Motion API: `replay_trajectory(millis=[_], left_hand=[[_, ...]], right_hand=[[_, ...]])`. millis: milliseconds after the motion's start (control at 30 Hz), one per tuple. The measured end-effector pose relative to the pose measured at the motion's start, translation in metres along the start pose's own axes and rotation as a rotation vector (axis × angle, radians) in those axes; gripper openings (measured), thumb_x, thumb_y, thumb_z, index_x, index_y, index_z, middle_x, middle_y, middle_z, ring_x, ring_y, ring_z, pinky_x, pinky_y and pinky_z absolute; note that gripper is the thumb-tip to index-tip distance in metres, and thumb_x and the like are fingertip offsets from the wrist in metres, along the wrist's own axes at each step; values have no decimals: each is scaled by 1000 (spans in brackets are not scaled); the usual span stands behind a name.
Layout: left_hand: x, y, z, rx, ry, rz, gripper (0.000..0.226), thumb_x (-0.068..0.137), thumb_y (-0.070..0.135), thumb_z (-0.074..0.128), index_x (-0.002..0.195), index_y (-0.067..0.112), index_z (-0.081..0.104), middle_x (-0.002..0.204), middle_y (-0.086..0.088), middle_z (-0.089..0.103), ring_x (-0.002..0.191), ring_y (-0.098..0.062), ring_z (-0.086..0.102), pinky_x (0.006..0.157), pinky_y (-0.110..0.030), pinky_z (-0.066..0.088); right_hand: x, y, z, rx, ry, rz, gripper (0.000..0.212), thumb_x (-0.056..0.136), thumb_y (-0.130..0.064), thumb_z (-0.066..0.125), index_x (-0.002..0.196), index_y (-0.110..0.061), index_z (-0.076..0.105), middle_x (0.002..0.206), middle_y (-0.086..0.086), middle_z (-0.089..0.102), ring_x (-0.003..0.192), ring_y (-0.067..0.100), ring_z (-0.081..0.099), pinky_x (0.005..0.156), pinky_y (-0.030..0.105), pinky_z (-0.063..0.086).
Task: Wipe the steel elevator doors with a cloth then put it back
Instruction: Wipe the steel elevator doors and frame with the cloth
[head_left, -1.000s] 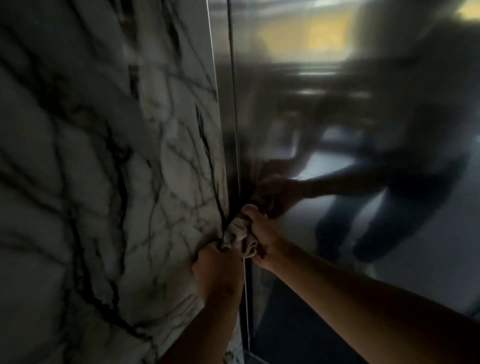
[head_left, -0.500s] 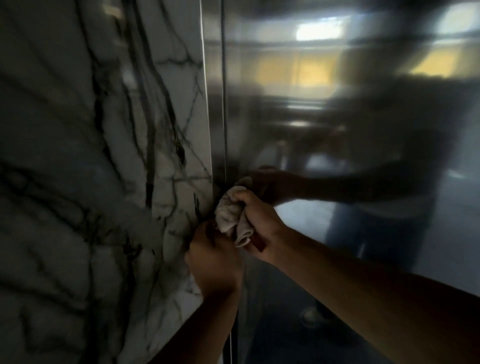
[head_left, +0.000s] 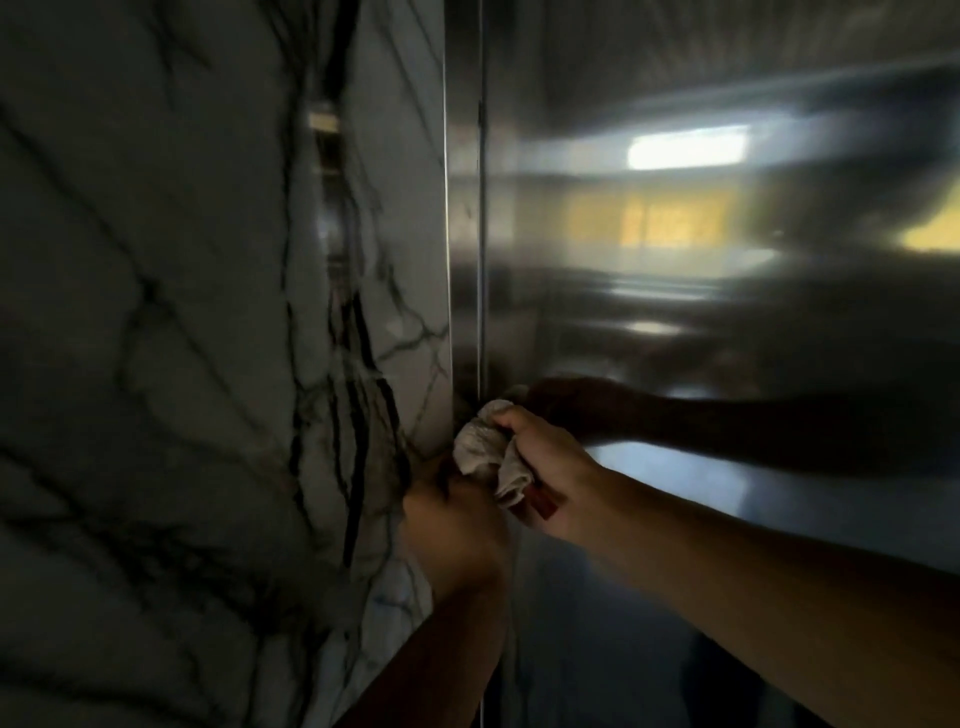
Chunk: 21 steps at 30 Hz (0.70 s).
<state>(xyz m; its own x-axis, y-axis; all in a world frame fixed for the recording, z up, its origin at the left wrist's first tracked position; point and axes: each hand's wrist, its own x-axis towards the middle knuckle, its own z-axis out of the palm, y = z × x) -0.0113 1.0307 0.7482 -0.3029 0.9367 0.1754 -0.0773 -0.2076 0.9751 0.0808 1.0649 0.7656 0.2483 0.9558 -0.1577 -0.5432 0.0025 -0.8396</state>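
Now higher | right hand (head_left: 550, 467) still clutches cloth (head_left: 485, 452) | door (head_left: 675, 312)

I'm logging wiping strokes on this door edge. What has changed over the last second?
The right hand carried the crumpled pale cloth up the steel door frame edge, and the view tilted upward with it. The left hand rose alongside, just below the cloth. Unchanged: right hand's grip on the cloth, left hand by the veined marble wall.
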Motion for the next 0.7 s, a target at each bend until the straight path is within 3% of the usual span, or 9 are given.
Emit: replay_trajectory(millis=[133, 233, 400, 467, 567, 700], left_hand=[[5, 35, 11, 6, 40, 52, 30, 93, 10, 51, 112, 12, 73, 115, -15, 71, 108, -36, 62, 89, -30, 44], [6, 67, 17, 11, 53, 11, 32, 96, 13, 48, 118, 7, 69, 122, -22, 66, 113, -40, 58, 93, -34, 43], [12, 115, 25, -31, 29, 46, 29, 97, 12, 49, 116, 5, 70, 120, -22, 67, 112, -39, 60, 85, -27, 40], [16, 129, 27, -11, -7, 17, 27, 99, 14, 46, 103, -4, 66, 114, -27, 66, 110, -42, 59, 88, -35, 45], [14, 142, 24, -4, -99, -19, 22, 99, 14, 41, 85, 5, 54, 104, -26, 64, 104, -43, 59, 90, -43, 48], [23, 159, 31, 19, -50, -12, 30, 97, 11, 48, 107, -12, 65, 115, -31, 64, 109, -43, 59, 90, -40, 45]], right_hand=[[-12, -41, 21, -36, -66, -21, 32, 99, -18, 51, 70, -9, 61, 63, 7, 62, 51, 18, 62, 43, 23, 51], [-16, -68, 38, -48, -82, -53, 34, 100, -16, 50, 69, -8, 61, 61, 8, 63, 51, 18, 64, 43, 24, 52], [-24, -113, 69, -47, -109, -93, 30, 97, -12, 49, 68, -11, 57, 61, 7, 56, 47, 17, 58, 39, 22, 48], [-22, -123, 78, -66, -79, -90, 28, 95, -13, 51, 68, -12, 59, 65, 8, 56, 50, 17, 59, 41, 22, 49], [-20, -129, 82, -72, -72, -67, 26, 94, -13, 51, 69, -11, 58, 68, 9, 56, 55, 18, 60, 45, 23, 50], [-28, -150, 95, -81, -127, -73, 25, 94, -12, 50, 70, -11, 56, 66, 9, 53, 51, 18, 58, 45, 22, 50]])
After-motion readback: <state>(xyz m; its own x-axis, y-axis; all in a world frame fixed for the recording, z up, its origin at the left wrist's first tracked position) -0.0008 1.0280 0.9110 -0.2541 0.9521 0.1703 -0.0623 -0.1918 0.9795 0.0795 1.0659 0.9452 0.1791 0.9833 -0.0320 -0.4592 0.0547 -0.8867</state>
